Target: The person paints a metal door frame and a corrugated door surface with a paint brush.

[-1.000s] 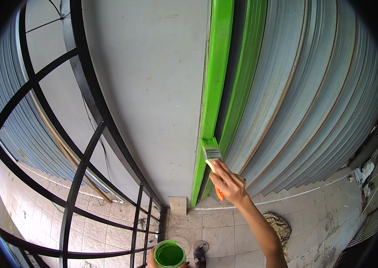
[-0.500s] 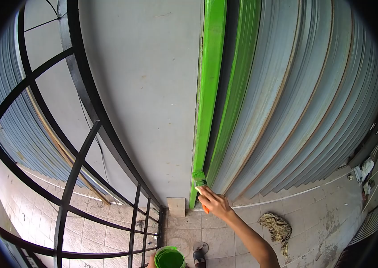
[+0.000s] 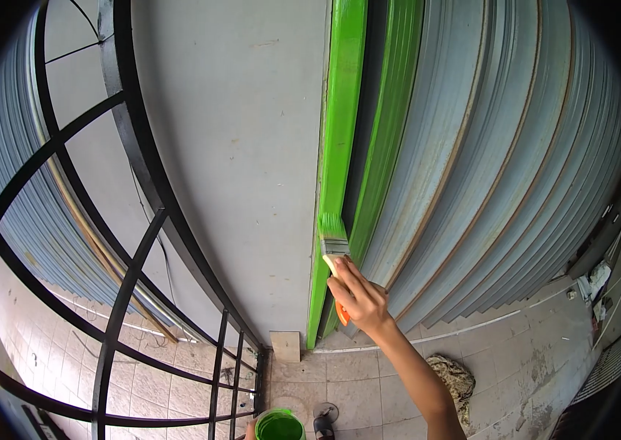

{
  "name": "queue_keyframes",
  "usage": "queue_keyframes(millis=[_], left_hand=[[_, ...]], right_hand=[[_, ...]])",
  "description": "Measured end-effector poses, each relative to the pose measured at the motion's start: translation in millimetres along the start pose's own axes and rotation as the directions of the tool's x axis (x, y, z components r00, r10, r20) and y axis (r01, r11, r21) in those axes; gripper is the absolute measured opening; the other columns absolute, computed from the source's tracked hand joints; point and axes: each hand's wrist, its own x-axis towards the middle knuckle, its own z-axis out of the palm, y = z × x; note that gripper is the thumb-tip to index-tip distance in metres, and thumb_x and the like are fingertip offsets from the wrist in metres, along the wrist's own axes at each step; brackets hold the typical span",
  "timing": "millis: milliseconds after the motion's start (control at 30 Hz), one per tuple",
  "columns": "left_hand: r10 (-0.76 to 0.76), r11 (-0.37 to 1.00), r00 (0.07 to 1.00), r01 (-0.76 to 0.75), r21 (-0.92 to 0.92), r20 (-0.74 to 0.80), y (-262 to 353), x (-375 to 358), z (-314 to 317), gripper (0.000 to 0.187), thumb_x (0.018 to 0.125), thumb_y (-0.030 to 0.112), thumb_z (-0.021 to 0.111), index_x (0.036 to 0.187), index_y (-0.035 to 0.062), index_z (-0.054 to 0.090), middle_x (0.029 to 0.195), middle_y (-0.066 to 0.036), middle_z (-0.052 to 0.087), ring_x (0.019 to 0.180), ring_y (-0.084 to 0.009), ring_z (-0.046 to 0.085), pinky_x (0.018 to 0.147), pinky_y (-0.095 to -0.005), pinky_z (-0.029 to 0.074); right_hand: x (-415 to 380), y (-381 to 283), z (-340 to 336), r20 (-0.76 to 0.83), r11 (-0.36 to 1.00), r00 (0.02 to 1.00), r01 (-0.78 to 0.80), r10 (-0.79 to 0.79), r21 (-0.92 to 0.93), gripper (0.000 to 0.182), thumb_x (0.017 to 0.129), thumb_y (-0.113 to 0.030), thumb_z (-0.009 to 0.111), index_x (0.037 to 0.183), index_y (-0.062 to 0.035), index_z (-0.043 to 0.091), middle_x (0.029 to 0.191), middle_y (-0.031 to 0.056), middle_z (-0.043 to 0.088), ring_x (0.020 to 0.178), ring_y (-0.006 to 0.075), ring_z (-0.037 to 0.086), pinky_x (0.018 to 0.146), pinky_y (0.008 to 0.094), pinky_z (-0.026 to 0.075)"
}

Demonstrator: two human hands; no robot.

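Observation:
My right hand is closed round the handle of a paintbrush, whose orange handle end sticks out below the palm. Green-coated bristles press on a tall green post at the edge of a grey wall. Low in the view, my left hand shows only as a sliver at the side of a bucket of green paint. Its fingers look wrapped against the bucket, mostly out of sight. Just right of the post runs a second green strip, on the folding shutter.
Grey folding shutter panels fill the right side. A black metal grille stands at the left. On the tiled floor lie a crumpled, stained cloth and a small board against the wall. A foot shows beside the bucket.
My right hand and the paintbrush have moved up along the green post. The bucket stays low in the view, and the view has shifted slightly.

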Motion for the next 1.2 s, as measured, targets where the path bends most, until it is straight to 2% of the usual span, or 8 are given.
queue_keyframes(millis=[167,300,500,633,867,1033,1133,1200], left_hand=[[0.029,0.994,1.0,-0.028,0.106,-0.003,7.3,-2.7,-4.8,0.082,0.061,0.022,0.094,0.128,0.0016,0.052,0.116,-0.014,0.065,0.106,-0.025,0.064,0.093,-0.037,0.053],[-0.021,0.999,1.0,0.021,0.037,-0.018,9.5,-4.2,-4.9,0.081,0.061,0.022,0.094,0.128,0.0019,0.052,0.116,-0.015,0.065,0.106,-0.0248,0.064,0.093,-0.0367,0.053],[-0.011,0.999,0.999,0.012,0.03,-0.037,14.7,-3.7,-5.5,0.078,0.062,0.022,0.093,0.126,0.0022,0.054,0.115,-0.014,0.066,0.105,-0.0247,0.064,0.092,-0.0365,0.053],[-0.019,1.0,0.999,0.02,0.021,-0.042,16.6,-5.5,-6.4,0.077,0.062,0.022,0.093,0.126,0.0025,0.055,0.115,-0.014,0.066,0.105,-0.0252,0.065,0.092,-0.0366,0.053],[0.027,0.998,0.998,-0.024,0.066,-0.05,8.0,-8.4,-9.7,0.08,0.061,0.021,0.094,0.127,0.003,0.053,0.117,-0.014,0.065,0.106,-0.0252,0.064,0.092,-0.0365,0.053],[0.004,0.999,0.999,-0.002,0.035,-0.046,7.1,-10.0,-11.9,0.083,0.059,0.021,0.095,0.128,0.0017,0.053,0.116,-0.014,0.065,0.106,-0.0248,0.064,0.093,-0.0361,0.052],[0.007,0.998,0.999,-0.004,0.057,-0.041,13.6,-8.1,-13.5,0.084,0.059,0.02,0.095,0.128,0.0005,0.052,0.115,-0.014,0.065,0.106,-0.0242,0.064,0.094,-0.0362,0.052],[0.001,0.998,0.999,0.003,0.067,-0.045,16.6,-8.7,-12.8,0.084,0.058,0.02,0.095,0.128,0.0,0.052,0.115,-0.014,0.065,0.107,-0.024,0.063,0.094,-0.0365,0.052]], right_hand=[[-54.0,-37.9,-1.4,0.301,0.99,0.953,-0.081,0.042,0.119,0.013,0.083,-0.007,0.071,0.083,-0.0085,0.058,0.112,0.0152,0.069,0.098,0.024,0.071,0.06,0.0286,0.062],[-29.0,-38.6,-8.4,0.253,0.994,0.966,-0.067,0.044,0.083,0.01,0.083,-0.005,0.07,0.083,-0.0082,0.06,0.111,0.0174,0.069,0.095,0.0251,0.072,0.058,0.0283,0.061],[60.6,-12.6,-27.3,-0.02,0.999,0.999,-0.025,0.025,-0.027,0.009,0.082,-0.003,0.07,0.086,-0.0077,0.063,0.107,0.0181,0.07,0.093,0.0255,0.073,0.056,0.0256,0.059],[24.2,-23.1,-8.7,0.118,0.998,0.993,-0.019,0.025,-0.053,0.013,0.081,-0.003,0.071,0.087,-0.0069,0.061,0.105,0.0198,0.07,0.095,0.0265,0.072,0.057,0.0259,0.06],[-19.3,-44.8,-7.4,0.373,0.993,0.927,-0.082,0.046,0.082,0.012,0.084,-0.004,0.068,0.089,-0.0048,0.057,0.105,0.0228,0.069,0.097,0.0288,0.072,0.056,0.0292,0.062],[16.0,-24.0,-11.3,0.248,0.996,0.968,-0.061,0.043,0.065,0.008,0.084,-0.004,0.068,0.086,-0.0064,0.061,0.109,0.0188,0.07,0.098,0.0271,0.071,0.057,0.0277,0.061],[52.3,-10.1,-26.9,0.023,0.999,1.0,0.001,0.0,-0.034,0.01,0.081,-0.006,0.073,0.084,-0.0086,0.064,0.113,0.0158,0.069,0.099,0.0255,0.071,0.061,0.0261,0.062],[57.9,7.7,-23.5,-0.047,1.0,0.999,-0.021,0.02,-0.022,0.011,0.079,-0.006,0.075,0.082,-0.0103,0.065,0.115,0.0138,0.069,0.101,0.0241,0.071,0.063,0.0248,0.062]])
